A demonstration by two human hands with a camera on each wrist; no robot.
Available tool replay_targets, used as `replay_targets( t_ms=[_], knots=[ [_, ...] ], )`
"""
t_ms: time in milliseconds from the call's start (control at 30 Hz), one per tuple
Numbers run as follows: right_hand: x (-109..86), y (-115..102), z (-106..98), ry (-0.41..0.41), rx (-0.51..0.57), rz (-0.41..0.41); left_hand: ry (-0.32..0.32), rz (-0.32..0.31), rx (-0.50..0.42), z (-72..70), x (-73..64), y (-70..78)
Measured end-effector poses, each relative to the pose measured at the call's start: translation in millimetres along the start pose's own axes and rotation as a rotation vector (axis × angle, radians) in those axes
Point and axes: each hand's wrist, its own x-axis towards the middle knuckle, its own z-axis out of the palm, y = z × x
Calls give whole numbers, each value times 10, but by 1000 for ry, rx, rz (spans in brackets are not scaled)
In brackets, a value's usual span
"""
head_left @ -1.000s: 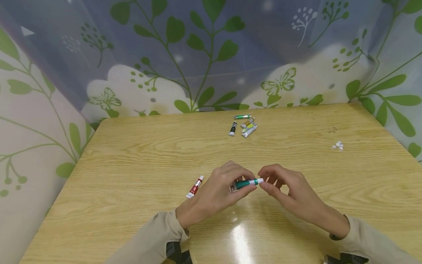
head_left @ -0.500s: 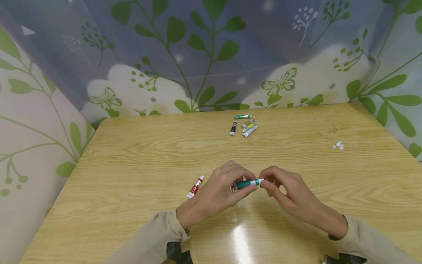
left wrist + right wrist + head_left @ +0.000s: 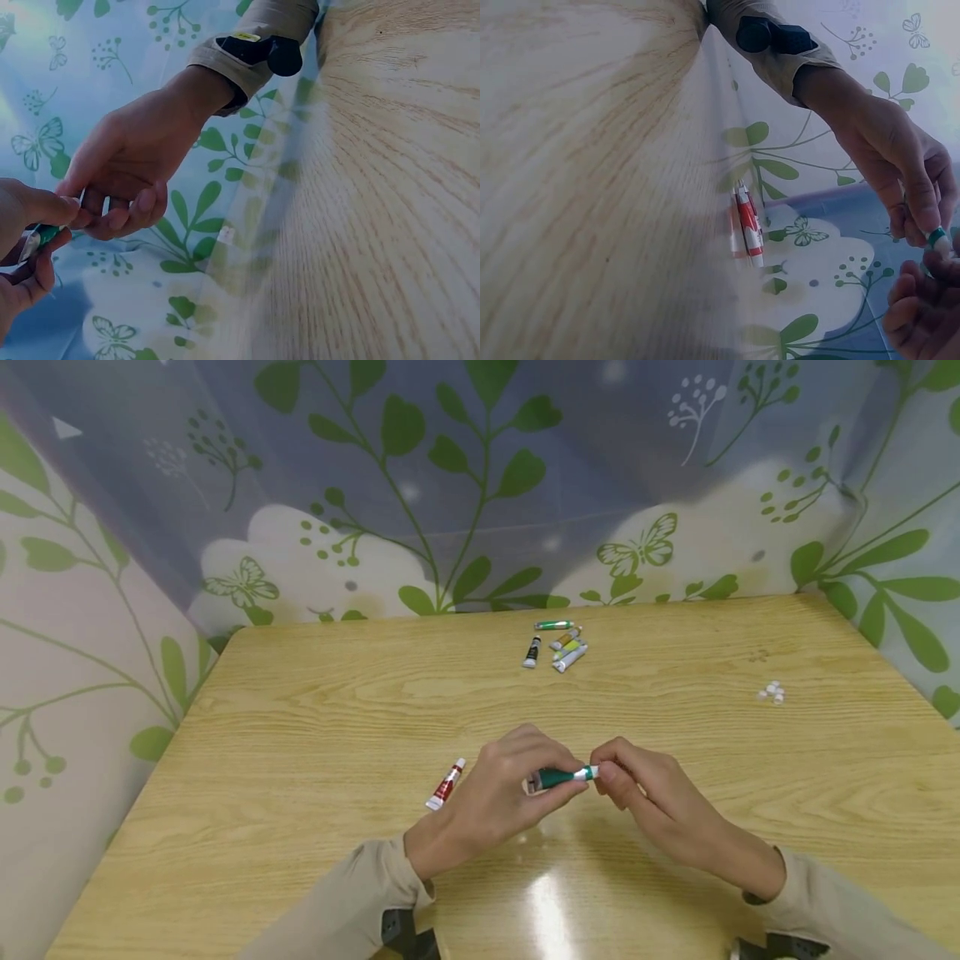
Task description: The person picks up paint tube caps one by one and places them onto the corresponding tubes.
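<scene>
A green paint tube (image 3: 558, 778) is held by my left hand (image 3: 495, 797) between thumb and fingers, its white capped end pointing right. My right hand (image 3: 667, 806) pinches that white cap with thumb and forefinger, partly hiding it. The left wrist view shows both hands meeting at the green tube (image 3: 46, 232), and the right wrist view shows its green band (image 3: 936, 237) between the fingertips. Left of my left hand, a red paint tube (image 3: 447, 783) with a white cap lies on the table.
Toward the back of the wooden table (image 3: 322, 710) lie a black tube (image 3: 532, 652), a green tube (image 3: 553, 625) and a small cluster of ochre, yellow-green and silvery tubes (image 3: 570, 657). A few loose white caps (image 3: 772, 692) sit at the right. A patterned curtain (image 3: 450, 485) stands behind.
My right thumb and forefinger have moved onto the white cap and now cover more of it. The left hand keeps its grip on the green tube almost in place.
</scene>
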Motion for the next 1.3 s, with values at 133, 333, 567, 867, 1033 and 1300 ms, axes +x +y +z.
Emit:
replay_targets(
  t_ms=[133, 333, 567, 867, 1033, 1300],
  knots=[
    [4, 11, -4, -1, -21, -23, 29, -7, -14, -12, 5, -9],
    [16, 29, -4, -11, -66, -68, 44, 42, -11, -20, 10, -22],
    [13, 42, -9, -39, -50, -62, 48, 82, 20, -13, 6, -32],
    [11, 69, -23, -14, -55, -33, -40, -73, -22, -41, -7, -8],
    [2, 133, -39, 15, -73, -45, -71, -100, 0, -108, -7, -3],
    [-6, 149, -89, -107, -71, 97, -204, -220, 124, -176, 10, 23]
  ],
)
